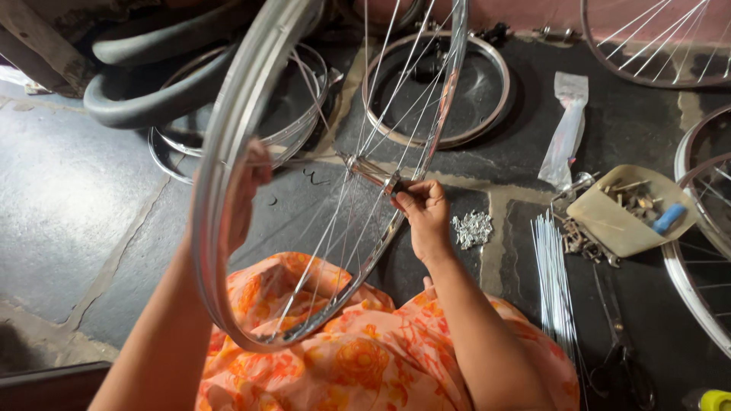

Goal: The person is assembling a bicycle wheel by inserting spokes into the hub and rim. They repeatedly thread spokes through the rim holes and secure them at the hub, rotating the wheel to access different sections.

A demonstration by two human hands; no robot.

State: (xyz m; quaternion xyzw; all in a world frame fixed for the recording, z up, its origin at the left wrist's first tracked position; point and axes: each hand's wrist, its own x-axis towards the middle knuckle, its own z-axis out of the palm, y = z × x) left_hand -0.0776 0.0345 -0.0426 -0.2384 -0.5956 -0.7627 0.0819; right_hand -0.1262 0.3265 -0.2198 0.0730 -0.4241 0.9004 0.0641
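The rim (pixel 228 152) covers most of the left hand (pixel 247 190); the wheel's top runs off the picture. Contents of the tray (pixel 609 221) are too small to tell, and the scissors (pixel 620 342) are dim.

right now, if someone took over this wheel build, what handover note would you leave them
Left hand: grips the bicycle wheel rim, held upright over the lap.
Right hand: fingertips pinched at the hub.
Done: several spokes already run from hub to rim.
Left: wide gaps in the rim remain unspoked.
Supplies: loose spokes bundle and pile of spoke nipples on the floor to the right; tray of small parts beyond them.
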